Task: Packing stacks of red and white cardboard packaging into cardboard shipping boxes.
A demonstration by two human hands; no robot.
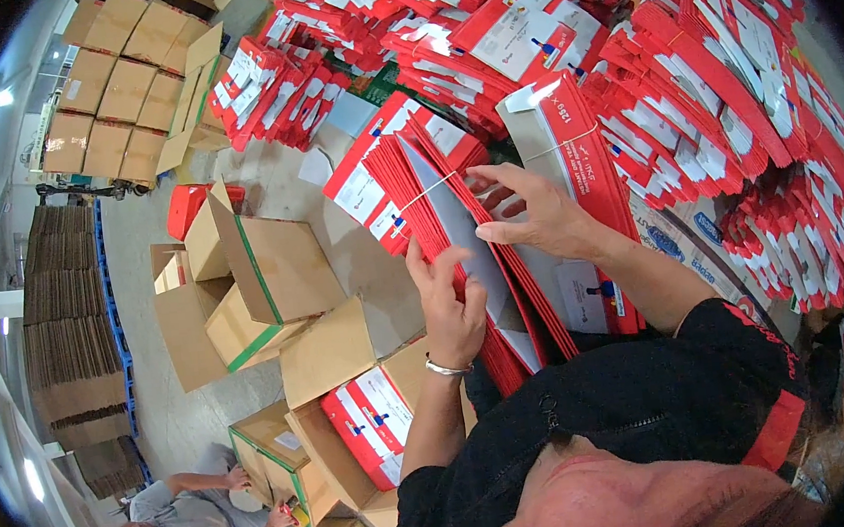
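A bundle of folded flat red-and-white cartons [469, 221] stands tilted in front of me, with a thin pale band across its upper part. Its stack is parted in the middle, showing a grey inner face. My left hand [449, 303], with a metal bracelet at the wrist, holds the bundle's left side, fingers bent against the edges. On the other side my right hand [536, 215] has thumb and curved fingers at the edges of the right-hand cartons, close to the band. Just right of it lies another banded carton bundle [581, 149], grey side partly showing.
Large heaps of red carton bundles [697, 79] fill the far and right sides. Open brown boxes [282, 266] stand at left; one box holds red packs [367, 419]. A co-worker [198, 519] handles a box at lower left. Stacked cardboard [65, 315] sits on a blue pallet.
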